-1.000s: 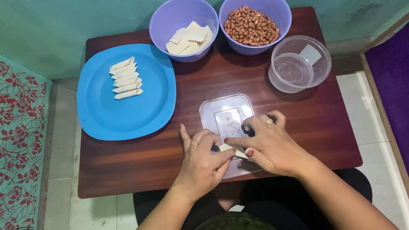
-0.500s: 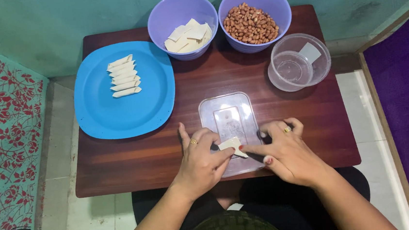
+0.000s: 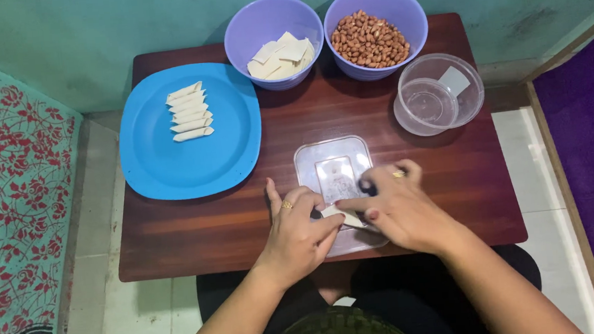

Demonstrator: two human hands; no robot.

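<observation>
Both hands meet over a clear plastic lid (image 3: 332,163) lying flat near the table's front edge. My left hand (image 3: 296,225) and my right hand (image 3: 392,205) pinch a small pale dough wrapper (image 3: 343,215) between their fingertips, folded or rolled on the lid. A ring shows on each hand. On the blue plate (image 3: 190,161) at the left lie several finished pale rolls (image 3: 189,112) in a column. A purple bowl (image 3: 274,40) at the back holds flat square wrappers. Beside it a second purple bowl (image 3: 375,30) is full of peanuts.
A clear round container (image 3: 438,94) with a little liquid stands at the right of the brown wooden table (image 3: 245,227). A teal wall is behind the table, red-patterned cloth at the left, purple cloth at the right, pale floor tiles around.
My right hand has slid left and down over the lid toward my left hand, and both now close on the wrapper. The bowls, plate and container have not moved.
</observation>
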